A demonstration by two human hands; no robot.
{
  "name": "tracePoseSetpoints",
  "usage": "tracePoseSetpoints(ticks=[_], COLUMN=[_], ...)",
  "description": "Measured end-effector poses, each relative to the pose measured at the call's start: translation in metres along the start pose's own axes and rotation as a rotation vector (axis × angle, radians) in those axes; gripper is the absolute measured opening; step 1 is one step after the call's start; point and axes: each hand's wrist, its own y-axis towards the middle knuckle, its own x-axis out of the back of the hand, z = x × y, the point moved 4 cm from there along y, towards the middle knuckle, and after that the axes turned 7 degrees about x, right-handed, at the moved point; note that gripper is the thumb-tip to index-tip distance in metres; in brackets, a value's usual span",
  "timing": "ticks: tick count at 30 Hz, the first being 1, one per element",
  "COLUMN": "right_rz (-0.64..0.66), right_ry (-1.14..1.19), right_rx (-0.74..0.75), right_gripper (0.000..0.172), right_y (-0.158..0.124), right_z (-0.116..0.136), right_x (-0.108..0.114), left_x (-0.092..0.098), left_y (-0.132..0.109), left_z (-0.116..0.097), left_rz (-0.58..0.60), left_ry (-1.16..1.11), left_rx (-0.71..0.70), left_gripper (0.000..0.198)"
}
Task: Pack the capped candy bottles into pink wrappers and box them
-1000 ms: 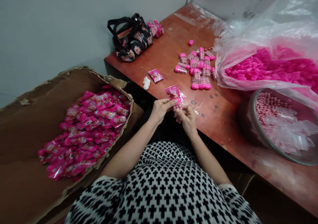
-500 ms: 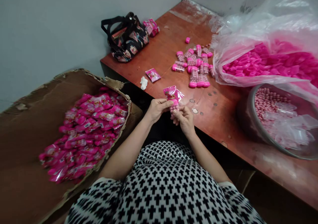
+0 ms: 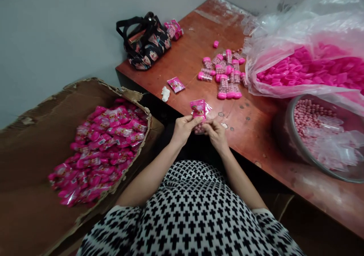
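Over the table's front edge, my left hand (image 3: 183,129) is closed on a glossy pink printed packet (image 3: 198,107), thumb across its lower part. Just below that thumb shows a small clear bottle of pink beads (image 3: 199,129), mostly covered by fingers; whether it is inside the packet I cannot tell. My right hand (image 3: 217,135) is closed, its thumb and fingertips pinching at the bottle's right side. Behind the held packet lies another pink-and-white packet (image 3: 208,107) on the table. Farther left are a flat pink packet (image 3: 176,85) and a crumpled white scrap (image 3: 165,94).
Pink-capped bead bottles (image 3: 223,74) lie in a cluster. At right stand a plastic bag of pink caps (image 3: 309,68) and a grey tub (image 3: 290,135) of beads and clear bottles. A cardboard box (image 3: 25,165) holds filled pink packets (image 3: 102,150). A floral handbag (image 3: 150,46) sits behind.
The held packet has turned to stand more upright, its printed front showing. My right hand has shifted slightly right, and the bottle is now more covered.
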Motion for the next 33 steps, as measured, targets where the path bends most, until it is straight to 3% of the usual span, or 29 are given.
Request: tracePoseSetpoints(ticks=[3,6,7,10,14,16,19,21,26,33], right_rz=[-0.012,0.224,0.241,0.047,-0.196,-0.175,-0.021,0.009,-0.051,-0.048], right_ry=[-0.081,-0.084,-0.092,-0.110,-0.067,-0.036,0.069,0.158,0.228,0.232], right_rx=[0.141,0.133,0.128,0.148,0.212,0.182,-0.021,-0.121,-0.136,-0.146], right_gripper=[0.031,0.028,0.028,0.031,0.026,0.031,0.031,0.031,0.029,0.027], right_y=[0.024,0.044,0.048,0.052,0.031,0.015,-0.006,-0.014,-0.016,-0.018], right_z=[0.024,0.039,0.040,0.037,0.027,0.022,0.010,0.003,-0.001,0.003], right_x=[0.015,0.009,0.007,0.004,0.005,0.002,-0.007,-0.012,-0.012,-0.015], left_x=[-0.003,-0.010,-0.012,-0.013,-0.004,0.001,0.001,-0.001,-0.006,-0.008], left_y=[-0.007,-0.014,-0.016,-0.015,-0.007,-0.003,0.002,0.003,0.003,0.004], left_z=[-0.005,-0.009,-0.009,-0.006,-0.002,-0.001,-0.002,-0.003,-0.001,-0.005], left_rz=[0.072,0.089,0.087,0.078,0.006,-0.050,-0.099,-0.090,0.000,-0.031], left_ry=[0.296,0.448,0.458,0.358,0.034,-0.146,-0.309,-0.375,-0.442,-0.364], left_rx=[-0.038,-0.102,-0.115,-0.070,0.018,0.039,0.060,0.075,0.117,0.112], left_gripper=[0.027,0.028,0.028,0.028,0.030,0.032,0.035,0.038,0.041,0.034])
